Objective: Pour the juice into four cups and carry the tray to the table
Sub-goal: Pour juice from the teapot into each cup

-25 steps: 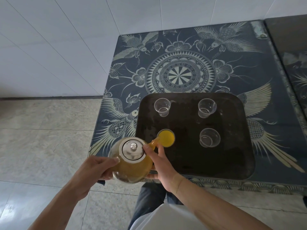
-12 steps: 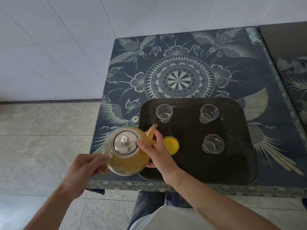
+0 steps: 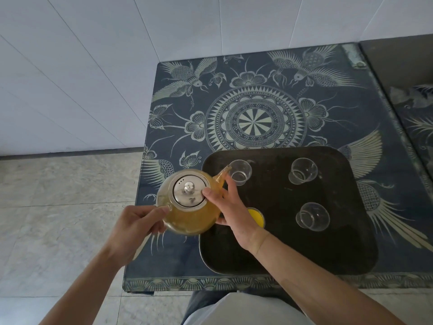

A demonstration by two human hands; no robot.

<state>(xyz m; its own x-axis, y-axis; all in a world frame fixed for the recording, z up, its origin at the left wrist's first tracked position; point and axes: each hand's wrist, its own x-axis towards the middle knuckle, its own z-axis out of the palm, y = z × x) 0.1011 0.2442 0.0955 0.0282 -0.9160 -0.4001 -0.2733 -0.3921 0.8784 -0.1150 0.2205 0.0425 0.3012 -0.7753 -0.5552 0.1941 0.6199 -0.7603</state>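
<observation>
On the patterned tabletop (image 3: 257, 73), the teapot (image 3: 187, 207), gripped by left hand (image 3: 136, 227) and steadied by right hand (image 3: 230, 214), has moved from the filled cup (image 3: 257, 216) to the far-left cup (image 3: 240, 172), seemingly still empty.

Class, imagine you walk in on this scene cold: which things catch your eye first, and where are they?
A glass teapot of amber juice, held in both hands, left hand and right hand, with its spout at the far-left cup. Next, the bright orange filled cup on the black tray, and the table's mandala pattern.
</observation>
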